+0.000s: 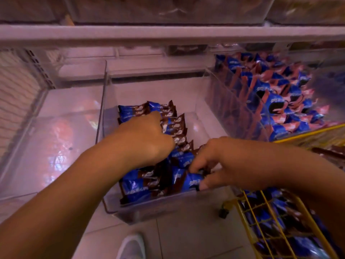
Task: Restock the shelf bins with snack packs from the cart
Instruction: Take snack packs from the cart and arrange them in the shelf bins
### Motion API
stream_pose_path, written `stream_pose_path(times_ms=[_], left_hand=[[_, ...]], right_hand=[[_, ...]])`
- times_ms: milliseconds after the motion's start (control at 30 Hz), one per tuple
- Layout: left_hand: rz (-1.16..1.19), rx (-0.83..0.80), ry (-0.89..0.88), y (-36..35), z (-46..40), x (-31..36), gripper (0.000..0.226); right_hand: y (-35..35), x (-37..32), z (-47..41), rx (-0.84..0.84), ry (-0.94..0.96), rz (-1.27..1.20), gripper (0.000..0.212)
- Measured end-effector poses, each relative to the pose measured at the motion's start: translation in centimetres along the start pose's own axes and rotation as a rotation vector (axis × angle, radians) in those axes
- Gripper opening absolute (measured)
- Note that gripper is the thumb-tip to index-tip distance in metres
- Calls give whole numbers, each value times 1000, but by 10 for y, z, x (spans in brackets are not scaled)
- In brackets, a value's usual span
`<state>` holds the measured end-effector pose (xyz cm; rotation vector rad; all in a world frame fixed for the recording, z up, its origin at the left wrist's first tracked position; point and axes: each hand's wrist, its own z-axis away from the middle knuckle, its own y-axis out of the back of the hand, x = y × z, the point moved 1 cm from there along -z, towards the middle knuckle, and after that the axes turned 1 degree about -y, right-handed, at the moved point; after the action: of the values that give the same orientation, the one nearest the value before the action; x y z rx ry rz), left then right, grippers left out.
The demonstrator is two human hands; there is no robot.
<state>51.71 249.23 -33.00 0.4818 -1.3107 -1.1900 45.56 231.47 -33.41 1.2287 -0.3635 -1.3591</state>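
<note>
The person is working in the middle clear bin [110,202], where blue-and-brown snack packs [168,126] are standing on edge in a row, likely so more fit. The left hand [147,139] is curling its fingers onto the row's back part, apparently bracing it upright. The right hand [214,161] is pinching one pack [192,181] at the front, seemingly slotting it in. The yellow cart [268,212], holding more packs, is standing close at right for short reaches.
</note>
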Motion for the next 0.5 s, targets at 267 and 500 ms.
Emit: stream_pose_path(times_ms=[267,500], left_hand=[[0,-7,-6,-1,-8,3,53],[35,22,-49,1,-4,5,43]], right_hand=[[10,-2,0,123,-61,-30,26],[-4,-16,-9,186,-66,223,28]])
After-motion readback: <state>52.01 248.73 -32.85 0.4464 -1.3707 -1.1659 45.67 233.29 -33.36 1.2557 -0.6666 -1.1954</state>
